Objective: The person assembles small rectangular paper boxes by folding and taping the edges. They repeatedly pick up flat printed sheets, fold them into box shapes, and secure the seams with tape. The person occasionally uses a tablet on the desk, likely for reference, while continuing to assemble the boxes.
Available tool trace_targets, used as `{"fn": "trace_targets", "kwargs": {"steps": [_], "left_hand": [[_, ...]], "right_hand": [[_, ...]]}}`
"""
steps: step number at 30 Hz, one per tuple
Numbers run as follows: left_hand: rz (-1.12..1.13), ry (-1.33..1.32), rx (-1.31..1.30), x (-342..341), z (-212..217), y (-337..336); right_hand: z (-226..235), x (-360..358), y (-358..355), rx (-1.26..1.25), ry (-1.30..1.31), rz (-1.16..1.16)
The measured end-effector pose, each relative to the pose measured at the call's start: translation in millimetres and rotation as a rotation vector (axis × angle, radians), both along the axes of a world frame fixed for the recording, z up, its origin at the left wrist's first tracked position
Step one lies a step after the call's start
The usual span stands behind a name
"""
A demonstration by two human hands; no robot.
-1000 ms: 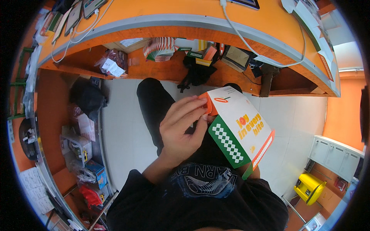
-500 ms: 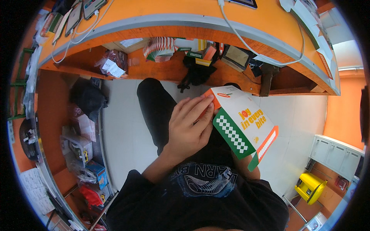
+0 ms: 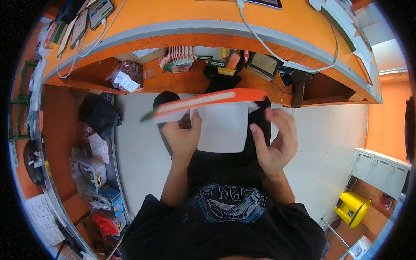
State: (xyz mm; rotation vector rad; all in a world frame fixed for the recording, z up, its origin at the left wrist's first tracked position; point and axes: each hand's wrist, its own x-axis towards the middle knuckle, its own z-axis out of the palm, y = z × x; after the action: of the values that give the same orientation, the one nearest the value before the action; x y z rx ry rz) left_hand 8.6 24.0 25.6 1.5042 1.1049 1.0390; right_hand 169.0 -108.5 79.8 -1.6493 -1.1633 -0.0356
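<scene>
A folding cardboard box [image 3: 222,132] is held over my lap. Its plain white inside panel faces up at me, and an orange flap with a white pattern stands along its far side, green at the left end. My left hand [image 3: 181,138] grips the box by its left side, the thumb lying on the white panel; its other fingers are partly hidden. To the right of the box, my right hand [image 3: 277,145] is open, with thumb and fingers apart and curved, slightly blurred. It appears to hold nothing. The printed outer face is turned out of sight.
Ahead is an orange desk [image 3: 173,17] with phones and white cables on top. Its lower shelf holds a fanned stack of folded cartons [image 3: 177,60] and several small boxes. Shelving [image 3: 65,173] stands left, a yellow container [image 3: 352,209] at lower right.
The box has swung from the right to the middle and turned, so its inside now shows. My left hand has moved left along with it, and my right hand has come out from behind it.
</scene>
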Motion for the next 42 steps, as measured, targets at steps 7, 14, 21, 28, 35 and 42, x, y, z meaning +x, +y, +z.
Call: {"fn": "trace_targets", "kwargs": {"steps": [7,14,21,28,35,42], "left_hand": [[-0.112,-0.178,-0.187,-3.7,-18.8,-7.4],[-0.191,-0.281,-0.084,14.4,-1.1,-65.8],[-0.356,-0.4,-0.48,32.8,20.2,-56.6],[-0.137,-0.402,-0.337,42.1,8.4,-45.4],[-0.153,-0.289,-0.329,31.9,8.8,-20.3],[-0.183,-0.418,-0.326,30.2,-10.9,-41.2]], "right_hand": [[-17.9,-2.8,12.6,-0.227,0.139,0.027],[-33.0,-9.7,15.8,-0.367,0.024,-0.007],[-25.8,-16.8,19.6,-0.211,-0.059,0.139],[-34.6,-15.6,18.7,-0.133,-0.048,0.172],[-34.9,-7.9,23.2,-0.086,0.012,0.112],[-29.0,-15.0,22.5,-0.104,0.509,0.056]]}}
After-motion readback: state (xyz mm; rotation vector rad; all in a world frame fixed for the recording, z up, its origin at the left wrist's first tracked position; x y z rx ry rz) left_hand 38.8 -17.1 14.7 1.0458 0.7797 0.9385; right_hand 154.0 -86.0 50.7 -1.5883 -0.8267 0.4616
